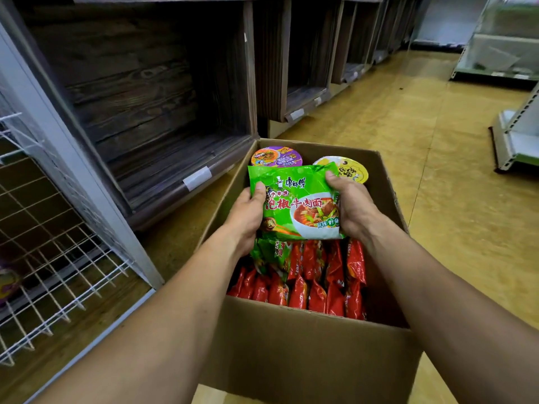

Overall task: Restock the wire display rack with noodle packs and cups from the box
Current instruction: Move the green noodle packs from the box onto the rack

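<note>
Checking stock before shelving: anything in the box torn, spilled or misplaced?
Nothing stands out. The held green pack looks intact, red packs stand in rows in the box, and the purple cup and yellow cup look sealed.

View: one head-worn camera, wide-angle.
Facing: forward and down, into the box (306,345) on the floor (437,141).
Nearness: close above the box — wire rack (67,275) at left.
</note>
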Action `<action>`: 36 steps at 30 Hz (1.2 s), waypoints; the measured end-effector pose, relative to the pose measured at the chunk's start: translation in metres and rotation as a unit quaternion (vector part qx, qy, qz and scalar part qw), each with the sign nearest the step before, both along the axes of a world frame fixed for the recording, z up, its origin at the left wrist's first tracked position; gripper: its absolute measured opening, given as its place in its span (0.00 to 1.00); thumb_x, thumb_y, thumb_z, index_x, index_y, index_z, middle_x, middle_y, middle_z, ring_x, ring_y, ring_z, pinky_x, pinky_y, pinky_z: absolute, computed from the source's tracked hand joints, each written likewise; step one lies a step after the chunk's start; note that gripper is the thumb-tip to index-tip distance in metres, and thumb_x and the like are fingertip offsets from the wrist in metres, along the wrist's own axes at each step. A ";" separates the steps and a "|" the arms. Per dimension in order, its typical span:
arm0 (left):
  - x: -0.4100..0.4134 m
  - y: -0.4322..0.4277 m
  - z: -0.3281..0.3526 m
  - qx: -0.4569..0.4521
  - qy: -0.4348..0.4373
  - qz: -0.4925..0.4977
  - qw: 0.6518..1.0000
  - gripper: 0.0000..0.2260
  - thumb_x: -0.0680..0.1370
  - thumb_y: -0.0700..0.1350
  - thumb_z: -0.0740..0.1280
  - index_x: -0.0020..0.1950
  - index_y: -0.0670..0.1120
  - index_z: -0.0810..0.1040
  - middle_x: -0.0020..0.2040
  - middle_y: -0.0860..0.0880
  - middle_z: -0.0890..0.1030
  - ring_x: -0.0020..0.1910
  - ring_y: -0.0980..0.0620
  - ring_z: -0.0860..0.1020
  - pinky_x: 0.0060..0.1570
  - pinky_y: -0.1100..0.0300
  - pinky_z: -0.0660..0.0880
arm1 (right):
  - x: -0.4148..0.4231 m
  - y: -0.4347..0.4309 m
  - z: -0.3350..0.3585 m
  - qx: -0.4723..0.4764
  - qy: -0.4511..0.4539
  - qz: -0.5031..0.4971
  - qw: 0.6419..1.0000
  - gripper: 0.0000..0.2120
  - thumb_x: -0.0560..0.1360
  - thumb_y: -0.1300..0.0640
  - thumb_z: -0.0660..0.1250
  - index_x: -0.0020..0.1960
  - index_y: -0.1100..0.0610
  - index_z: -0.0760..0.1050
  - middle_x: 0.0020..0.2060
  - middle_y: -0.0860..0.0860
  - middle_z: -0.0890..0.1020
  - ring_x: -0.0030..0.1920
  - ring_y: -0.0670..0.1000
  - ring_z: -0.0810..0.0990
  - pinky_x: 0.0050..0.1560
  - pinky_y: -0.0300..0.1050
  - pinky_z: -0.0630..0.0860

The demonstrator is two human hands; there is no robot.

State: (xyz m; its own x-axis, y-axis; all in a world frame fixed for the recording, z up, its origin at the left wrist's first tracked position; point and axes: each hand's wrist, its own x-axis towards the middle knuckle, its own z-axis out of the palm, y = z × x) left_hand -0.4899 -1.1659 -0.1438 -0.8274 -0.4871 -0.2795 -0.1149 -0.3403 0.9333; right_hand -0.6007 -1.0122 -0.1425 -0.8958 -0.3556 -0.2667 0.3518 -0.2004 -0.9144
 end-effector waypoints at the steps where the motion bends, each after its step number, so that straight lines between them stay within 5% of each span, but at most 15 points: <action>1: -0.003 0.004 0.000 0.001 0.000 -0.005 1.000 0.16 0.86 0.52 0.58 0.70 0.45 0.71 0.56 0.46 0.84 0.49 0.50 0.84 0.44 0.55 0.81 | -0.001 0.003 0.000 0.000 -0.005 0.009 1.000 0.22 0.78 0.54 0.71 0.68 0.63 0.73 0.54 0.60 0.85 0.51 0.60 0.86 0.48 0.57 0.84; 4: -0.006 0.011 0.003 -0.015 0.002 -0.002 1.000 0.14 0.85 0.51 0.59 0.67 0.45 0.71 0.55 0.46 0.84 0.50 0.48 0.84 0.52 0.51 0.81 | -0.002 0.010 -0.002 0.022 -0.021 0.049 0.998 0.26 0.77 0.54 0.72 0.73 0.59 0.70 0.56 0.58 0.85 0.52 0.59 0.86 0.45 0.56 0.84; 7: -0.011 0.018 0.005 -0.023 -0.010 -0.011 1.000 0.11 0.85 0.50 0.60 0.64 0.47 0.73 0.55 0.46 0.84 0.48 0.49 0.83 0.56 0.48 0.79 | 0.000 0.014 0.000 0.065 0.004 0.041 0.997 0.13 0.81 0.54 0.67 0.63 0.59 0.78 0.53 0.58 0.86 0.50 0.58 0.87 0.48 0.54 0.83; 8: -0.010 0.021 0.008 -0.025 -0.029 -0.020 0.999 0.13 0.85 0.50 0.60 0.55 0.39 0.69 0.55 0.47 0.83 0.48 0.50 0.81 0.57 0.49 0.78 | -0.001 0.015 0.000 0.075 0.016 0.019 0.997 0.09 0.82 0.55 0.66 0.58 0.57 0.79 0.51 0.58 0.87 0.49 0.58 0.87 0.50 0.55 0.83; 9: -0.009 0.022 0.007 -0.031 -0.047 -0.029 0.998 0.15 0.85 0.50 0.60 0.71 0.50 0.68 0.55 0.49 0.82 0.48 0.51 0.80 0.56 0.52 0.76 | -0.003 0.016 0.000 0.086 0.031 -0.002 0.996 0.06 0.82 0.54 0.66 0.54 0.55 0.80 0.50 0.57 0.87 0.49 0.58 0.87 0.52 0.57 0.83; 10: -0.008 0.021 0.008 -0.068 -0.076 -0.043 0.994 0.04 0.85 0.51 0.60 0.59 0.55 0.72 0.55 0.51 0.80 0.48 0.52 0.78 0.53 0.53 0.74 | -0.004 0.017 -0.001 0.100 0.052 -0.020 0.993 0.06 0.82 0.53 0.66 0.51 0.53 0.80 0.48 0.57 0.87 0.49 0.59 0.87 0.54 0.59 0.83; 11: -0.008 0.017 0.003 -0.110 -0.108 -0.051 0.987 0.05 0.85 0.52 0.60 0.56 0.53 0.74 0.54 0.50 0.80 0.46 0.51 0.77 0.50 0.54 0.74 | -0.007 0.017 -0.003 0.116 0.077 -0.035 0.990 0.07 0.81 0.52 0.66 0.48 0.52 0.81 0.47 0.56 0.87 0.50 0.60 0.86 0.56 0.61 0.82; 15: -0.001 0.007 -0.018 -0.258 -0.235 -0.087 0.933 0.04 0.83 0.47 0.64 0.48 0.48 0.74 0.41 0.45 0.77 0.36 0.47 0.76 0.39 0.59 0.72 | -0.014 0.019 -0.010 0.219 0.164 -0.096 0.957 0.10 0.80 0.48 0.65 0.43 0.48 0.81 0.47 0.56 0.86 0.51 0.61 0.84 0.56 0.61 0.81; 17: -0.001 0.002 -0.027 -0.345 -0.290 -0.102 0.887 0.04 0.78 0.47 0.69 0.50 0.48 0.76 0.50 0.42 0.82 0.49 0.42 0.82 0.49 0.53 0.79 | -0.015 0.020 -0.012 0.236 0.178 -0.107 0.949 0.11 0.79 0.45 0.65 0.46 0.49 0.81 0.45 0.54 0.86 0.49 0.60 0.84 0.55 0.61 0.81; 21: 0.007 0.003 -0.034 -0.455 -0.356 -0.145 0.803 0.20 0.76 0.53 0.72 0.65 0.48 0.75 0.64 0.43 0.79 0.64 0.42 0.77 0.64 0.52 0.74 | -0.017 0.023 -0.012 0.257 0.191 -0.128 0.939 0.12 0.80 0.44 0.64 0.51 0.50 0.81 0.44 0.54 0.85 0.48 0.59 0.84 0.53 0.58 0.81; 26: 0.008 0.002 -0.047 -0.453 -0.371 -0.129 0.800 0.27 0.75 0.54 0.74 0.68 0.46 0.70 0.65 0.42 0.78 0.65 0.41 0.76 0.63 0.51 0.73 | -0.021 0.029 -0.012 0.297 0.217 -0.127 0.921 0.12 0.80 0.43 0.63 0.52 0.49 0.80 0.44 0.53 0.85 0.48 0.59 0.83 0.55 0.59 0.80; 31: 0.003 0.006 -0.048 -0.464 -0.364 -0.088 0.803 0.14 0.76 0.46 0.72 0.61 0.47 0.79 0.62 0.43 0.81 0.63 0.42 0.78 0.59 0.53 0.75 | -0.022 0.036 -0.018 0.322 0.236 -0.118 0.909 0.10 0.81 0.44 0.63 0.51 0.48 0.79 0.45 0.53 0.85 0.48 0.58 0.83 0.53 0.54 0.79; 36: 0.002 0.004 -0.041 -0.386 -0.346 -0.035 0.854 0.15 0.75 0.41 0.69 0.60 0.54 0.82 0.58 0.46 0.84 0.59 0.45 0.82 0.61 0.54 0.78 | -0.022 0.041 -0.018 0.332 0.228 -0.093 0.911 0.13 0.82 0.46 0.62 0.57 0.51 0.81 0.43 0.53 0.82 0.48 0.57 0.81 0.46 0.46 0.72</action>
State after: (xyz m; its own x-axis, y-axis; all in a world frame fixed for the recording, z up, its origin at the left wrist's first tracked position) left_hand -0.4879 -1.1618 -0.1852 -0.6283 -0.7042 -0.3307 -0.7253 0.3764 0.5764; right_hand -0.6223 -0.9709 -0.1608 -0.9955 -0.0828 0.0467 -0.0781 0.4327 -0.8982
